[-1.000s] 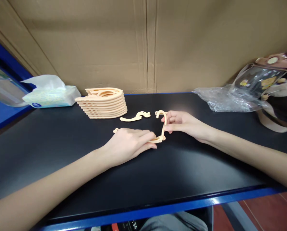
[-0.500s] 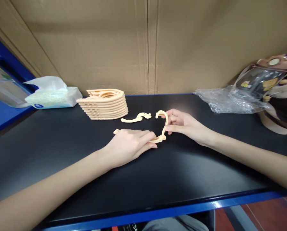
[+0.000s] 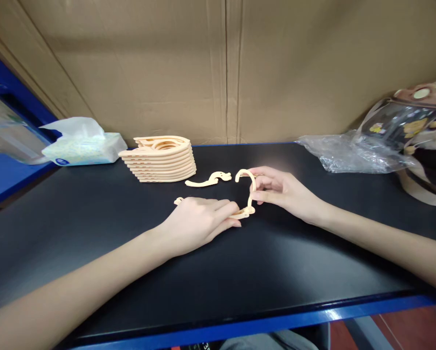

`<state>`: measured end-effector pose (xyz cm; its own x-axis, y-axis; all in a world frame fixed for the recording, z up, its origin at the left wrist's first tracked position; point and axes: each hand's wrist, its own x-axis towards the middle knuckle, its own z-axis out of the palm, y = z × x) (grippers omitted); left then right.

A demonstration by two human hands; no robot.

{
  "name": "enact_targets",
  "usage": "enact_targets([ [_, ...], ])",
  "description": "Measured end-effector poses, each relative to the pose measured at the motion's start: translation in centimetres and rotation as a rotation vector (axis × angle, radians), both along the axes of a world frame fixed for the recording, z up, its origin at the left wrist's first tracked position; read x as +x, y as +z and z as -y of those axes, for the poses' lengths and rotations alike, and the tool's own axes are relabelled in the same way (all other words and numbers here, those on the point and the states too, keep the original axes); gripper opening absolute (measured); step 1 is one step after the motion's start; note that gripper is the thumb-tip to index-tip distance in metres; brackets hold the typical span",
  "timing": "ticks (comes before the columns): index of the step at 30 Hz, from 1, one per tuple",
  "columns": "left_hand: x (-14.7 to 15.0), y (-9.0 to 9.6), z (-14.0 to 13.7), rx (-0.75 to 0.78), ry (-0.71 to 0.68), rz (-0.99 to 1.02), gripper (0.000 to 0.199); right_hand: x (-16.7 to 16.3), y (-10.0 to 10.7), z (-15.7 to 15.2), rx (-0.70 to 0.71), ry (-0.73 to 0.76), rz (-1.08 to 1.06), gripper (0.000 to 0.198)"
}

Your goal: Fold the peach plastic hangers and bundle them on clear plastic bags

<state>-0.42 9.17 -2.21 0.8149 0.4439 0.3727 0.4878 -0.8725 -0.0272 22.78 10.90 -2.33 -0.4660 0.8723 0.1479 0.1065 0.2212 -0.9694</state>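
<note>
My left hand point(image 3: 203, 222) is closed, palm down, over a cream plastic hanger arm point(image 3: 243, 214); one end pokes out left of the knuckles, the other past the fingertips. A curved cream hanger hook point(image 3: 253, 187) rises from that right end, where the two parts meet. My right hand point(image 3: 276, 190) pinches the hook's shank between thumb and fingers. Just behind lies a loose hanger arm point(image 3: 208, 181), flat on the black table point(image 3: 240, 277). At the back left, folded cream hangers stand in a neat stack point(image 3: 159, 159).
A tissue pack point(image 3: 86, 148) stands at the back left beside a blue frame point(image 3: 24, 102). Crumpled clear plastic point(image 3: 349, 153) lies at the back right, with a transparent bottle point(image 3: 393, 121) and strap behind it. A cardboard wall point(image 3: 148, 73) closes off the back.
The hook has turned slightly in my right hand, its curve now showing more openly. My left hand keeps its hold on the hanger arm. The whole view has shifted a little.
</note>
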Motion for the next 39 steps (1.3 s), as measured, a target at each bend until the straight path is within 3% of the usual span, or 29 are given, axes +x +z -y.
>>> enact_targets([
  [39,0.09,-0.12,0.31,0.047,0.123,-0.084,0.038,-0.44,0.24,0.74,0.244,-0.156,0.133,0.047],
])
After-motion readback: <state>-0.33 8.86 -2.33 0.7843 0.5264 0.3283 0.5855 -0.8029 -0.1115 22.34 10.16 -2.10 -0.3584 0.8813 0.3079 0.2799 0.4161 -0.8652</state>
